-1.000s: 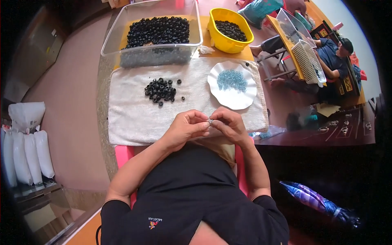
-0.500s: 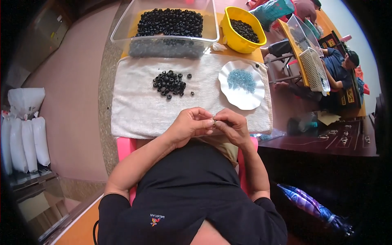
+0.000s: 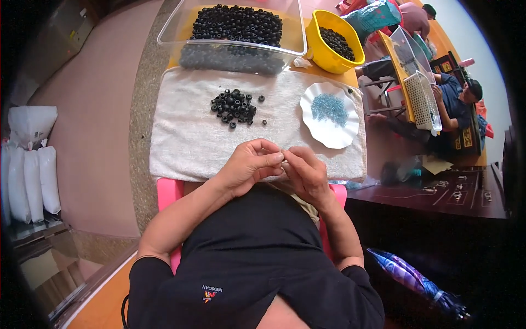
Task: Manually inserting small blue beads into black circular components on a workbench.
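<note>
From my remote seat, I see the left hand (image 3: 249,167) and the right hand (image 3: 309,174) meeting near the front edge of the worktop (image 3: 348,78). Their fingers are closed together on a small piece (image 3: 284,158), mostly hidden, so I cannot tell its kind. Loose black beads (image 3: 234,107) lie on the white towel (image 3: 186,131); nearer the right edge is a wavy-rimmed white plate (image 3: 335,138) with tiny pale blue beads (image 3: 330,109).
</note>
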The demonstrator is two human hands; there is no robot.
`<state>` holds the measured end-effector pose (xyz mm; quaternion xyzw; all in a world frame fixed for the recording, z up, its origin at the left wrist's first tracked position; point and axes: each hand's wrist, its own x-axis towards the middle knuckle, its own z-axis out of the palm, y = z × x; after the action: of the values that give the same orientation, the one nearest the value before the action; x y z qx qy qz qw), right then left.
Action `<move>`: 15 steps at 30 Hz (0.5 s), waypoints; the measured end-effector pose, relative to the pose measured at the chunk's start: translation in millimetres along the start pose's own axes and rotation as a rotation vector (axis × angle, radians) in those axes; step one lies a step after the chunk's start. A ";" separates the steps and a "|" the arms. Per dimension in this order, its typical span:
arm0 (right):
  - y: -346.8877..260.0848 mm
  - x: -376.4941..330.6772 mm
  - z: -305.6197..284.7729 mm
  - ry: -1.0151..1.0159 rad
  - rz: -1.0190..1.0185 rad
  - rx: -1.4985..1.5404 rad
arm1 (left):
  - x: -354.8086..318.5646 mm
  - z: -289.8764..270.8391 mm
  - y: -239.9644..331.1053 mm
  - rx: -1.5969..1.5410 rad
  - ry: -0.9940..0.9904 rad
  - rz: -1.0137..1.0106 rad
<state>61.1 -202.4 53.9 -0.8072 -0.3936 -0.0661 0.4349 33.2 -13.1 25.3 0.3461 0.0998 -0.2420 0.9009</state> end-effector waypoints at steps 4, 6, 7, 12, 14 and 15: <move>3.0 18.2 0.4 -0.030 0.027 0.084 | -7.6 -2.9 4.9 -0.077 0.035 0.084; 12.5 31.3 6.7 0.053 0.055 0.124 | -10.3 -3.4 7.0 -0.101 0.033 0.117; 21.6 36.5 12.4 0.048 0.051 0.126 | -11.5 -3.0 7.7 -0.107 0.051 0.137; 44.2 54.4 32.6 -0.012 0.099 -0.352 | -12.7 -12.6 3.0 -0.104 0.060 0.133; 45.8 58.2 37.4 -0.063 0.112 -0.459 | -13.9 -15.7 2.8 -0.095 0.065 0.131; 45.9 59.6 38.9 -0.090 0.134 -0.468 | -14.0 -16.2 3.0 -0.099 0.066 0.131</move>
<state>124.4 -152.9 26.9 -0.9123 -0.3321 -0.0903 0.2217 22.5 4.9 19.9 0.3147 0.1182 -0.1658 0.9271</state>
